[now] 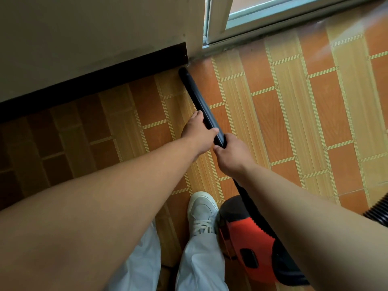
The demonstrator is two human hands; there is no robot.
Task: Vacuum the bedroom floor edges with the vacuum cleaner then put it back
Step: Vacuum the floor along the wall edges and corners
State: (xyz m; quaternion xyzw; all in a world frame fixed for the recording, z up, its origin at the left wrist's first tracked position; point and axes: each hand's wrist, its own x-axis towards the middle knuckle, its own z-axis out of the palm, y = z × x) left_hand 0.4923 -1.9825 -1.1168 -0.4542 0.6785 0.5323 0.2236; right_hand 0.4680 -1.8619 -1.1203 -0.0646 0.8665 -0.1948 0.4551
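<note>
A person works a vacuum wand (198, 103) along the bedroom floor (294, 114) edge.
Both hands, left hand (198, 134) ahead of right hand (232, 154), wrap the black tube; its tip meets the skirting (88, 84) beyond them, the orange vacuum cleaner (249, 238) behind.

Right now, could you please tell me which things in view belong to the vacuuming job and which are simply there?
Part of the job:
- black vacuum tube, tip at the skirting corner
- left hand and right hand, both gripping the tube
- red and black vacuum body
- ribbed hose
- dark skirting board

Just there:
- sliding door frame
- grey shoe
</note>
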